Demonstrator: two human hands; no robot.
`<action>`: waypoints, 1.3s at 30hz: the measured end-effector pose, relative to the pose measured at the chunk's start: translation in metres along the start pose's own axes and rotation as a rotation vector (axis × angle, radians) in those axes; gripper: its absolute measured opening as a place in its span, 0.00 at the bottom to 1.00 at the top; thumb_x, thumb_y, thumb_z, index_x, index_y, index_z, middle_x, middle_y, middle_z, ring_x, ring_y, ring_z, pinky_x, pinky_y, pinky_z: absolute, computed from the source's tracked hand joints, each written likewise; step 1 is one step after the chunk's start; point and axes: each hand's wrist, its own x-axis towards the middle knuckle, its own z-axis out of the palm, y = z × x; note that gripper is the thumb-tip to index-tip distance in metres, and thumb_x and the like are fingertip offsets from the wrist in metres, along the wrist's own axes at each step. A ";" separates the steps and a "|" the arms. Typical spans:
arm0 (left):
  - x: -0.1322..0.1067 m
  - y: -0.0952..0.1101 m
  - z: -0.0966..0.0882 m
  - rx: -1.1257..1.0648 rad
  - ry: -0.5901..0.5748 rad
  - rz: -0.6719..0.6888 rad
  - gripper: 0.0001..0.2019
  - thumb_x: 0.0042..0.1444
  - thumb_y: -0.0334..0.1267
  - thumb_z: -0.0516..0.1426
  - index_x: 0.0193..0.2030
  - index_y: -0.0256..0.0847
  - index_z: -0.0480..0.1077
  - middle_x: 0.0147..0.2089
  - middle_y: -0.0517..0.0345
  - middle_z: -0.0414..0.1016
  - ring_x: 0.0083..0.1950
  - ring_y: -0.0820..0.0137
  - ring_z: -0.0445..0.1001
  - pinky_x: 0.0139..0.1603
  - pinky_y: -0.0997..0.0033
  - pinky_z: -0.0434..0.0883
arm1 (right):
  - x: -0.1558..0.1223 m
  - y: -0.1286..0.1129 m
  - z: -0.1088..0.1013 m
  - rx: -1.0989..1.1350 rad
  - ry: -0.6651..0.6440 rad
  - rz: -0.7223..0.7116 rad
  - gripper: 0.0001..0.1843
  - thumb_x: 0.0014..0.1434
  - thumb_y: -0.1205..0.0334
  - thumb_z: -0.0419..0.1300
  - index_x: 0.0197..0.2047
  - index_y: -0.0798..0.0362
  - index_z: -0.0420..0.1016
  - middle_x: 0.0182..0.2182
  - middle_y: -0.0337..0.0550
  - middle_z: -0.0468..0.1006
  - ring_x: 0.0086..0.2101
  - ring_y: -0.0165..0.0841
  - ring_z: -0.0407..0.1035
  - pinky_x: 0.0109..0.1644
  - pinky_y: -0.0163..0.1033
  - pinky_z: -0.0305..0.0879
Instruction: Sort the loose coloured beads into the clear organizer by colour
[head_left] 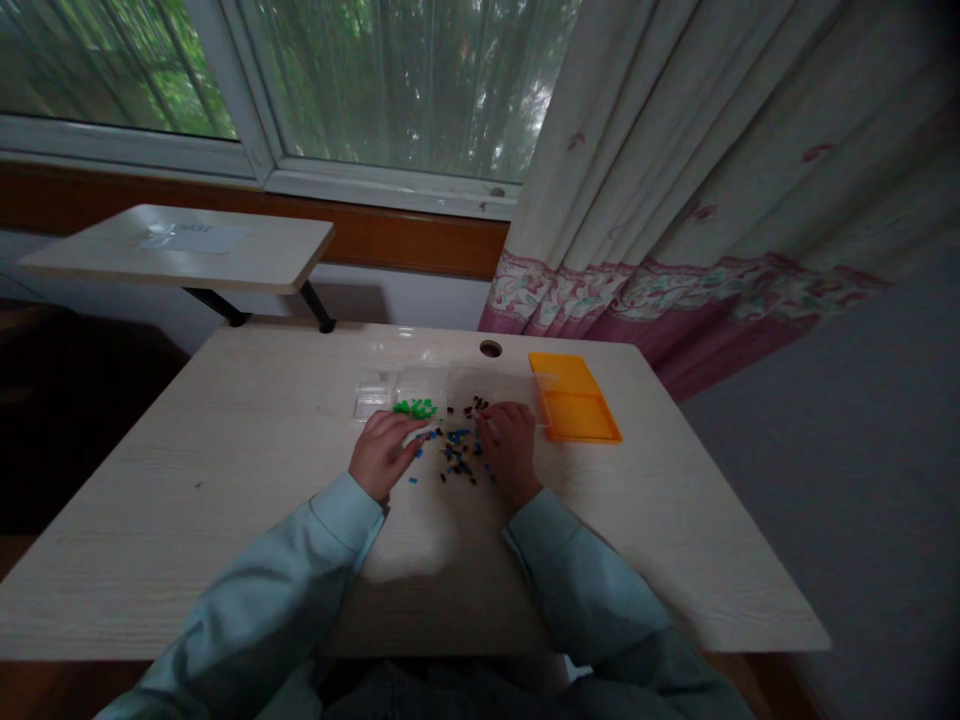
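Note:
A loose pile of small blue, black and yellowish pieces (457,455) lies on the table between my hands; they look like tiny building bricks. My left hand (379,455) rests at the pile's left side, thumb and forefinger curved with a gap between them, close to a few blue pieces. At the right edge of the pile, my right hand (511,450) has its fingers bent together; whatever is in them is hidden. Behind both hands stands a clear compartment box (371,400). Small green pieces (416,408) sit in one compartment, and dark pieces (476,405) in another, near my right fingertips.
An orange tray (577,400) lies right of the clear box, partly overlapped by the box's transparent end. A round cable hole (490,348) is at the table's back edge. On the back left, a raised shelf (187,250) stands on black supports. A curtain (637,200) hangs behind the table.

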 end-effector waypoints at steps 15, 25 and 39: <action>-0.001 -0.018 0.003 0.151 -0.049 0.009 0.10 0.59 0.40 0.55 0.44 0.44 0.75 0.41 0.52 0.70 0.46 0.65 0.65 0.49 0.62 0.65 | 0.009 0.021 0.004 -0.092 0.046 0.069 0.09 0.60 0.55 0.57 0.36 0.48 0.76 0.37 0.45 0.72 0.44 0.41 0.60 0.51 0.49 0.53; 0.001 -0.011 0.008 0.299 -0.145 0.008 0.12 0.58 0.46 0.56 0.42 0.44 0.75 0.42 0.51 0.70 0.47 0.62 0.64 0.48 0.60 0.61 | 0.009 0.021 0.007 -0.085 0.033 0.063 0.06 0.58 0.57 0.60 0.38 0.46 0.77 0.37 0.43 0.73 0.45 0.40 0.61 0.53 0.48 0.52; 0.004 0.013 0.013 0.544 -0.161 -0.063 0.10 0.58 0.45 0.55 0.39 0.43 0.74 0.41 0.49 0.69 0.47 0.57 0.61 0.45 0.57 0.56 | 0.011 0.018 0.008 -0.053 0.030 0.066 0.08 0.59 0.57 0.60 0.38 0.48 0.78 0.37 0.44 0.72 0.45 0.39 0.60 0.53 0.47 0.52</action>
